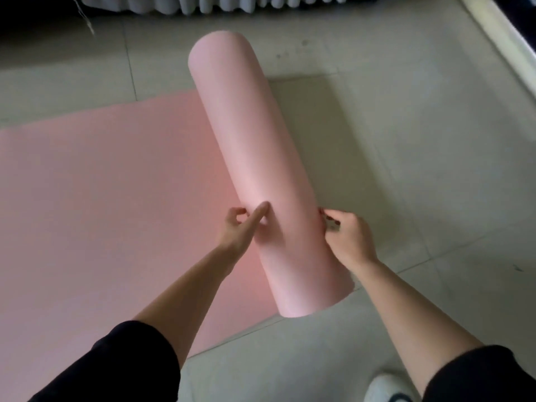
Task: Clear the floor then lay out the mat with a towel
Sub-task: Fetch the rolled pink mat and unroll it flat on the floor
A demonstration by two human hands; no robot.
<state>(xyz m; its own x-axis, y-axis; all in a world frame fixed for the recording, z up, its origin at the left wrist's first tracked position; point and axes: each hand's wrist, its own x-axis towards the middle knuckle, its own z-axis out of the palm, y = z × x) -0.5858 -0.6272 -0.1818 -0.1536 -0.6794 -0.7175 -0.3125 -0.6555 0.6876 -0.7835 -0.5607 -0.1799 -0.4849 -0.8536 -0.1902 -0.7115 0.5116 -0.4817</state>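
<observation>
Two bare hands meet at a pink mat [101, 198] that is half unrolled on a pale tiled floor [420, 140]. I am watching through the head camera, looking down over both forearms.

The flat part of the mat spreads to the left and runs out of view at the left edge. The part not yet unrolled is a thick roll [255, 134] lying along the flat sheet's right side. It runs diagonally, from a near end close to the person to a far end pointing up and slightly left. It casts a soft shadow on the tiles to its right.

The left hand [245, 227] is at the roll's left flank, near the near end. One straight digit lies against the roll, while the other fingers curl loosely and grasp nothing. The right hand [349, 237] is at the opposite flank, its bent fingertips (the nails are red) touching the roll. I cannot tell whether they pinch a layer or only press on it.

Both arms wear short black sleeves [130, 364]. The toe of a white shoe [385, 390] shows at the bottom right. Pale pleated fabric [203, 4] hangs along the top edge, and a white skirting strip [504, 33] crosses the top right corner.
</observation>
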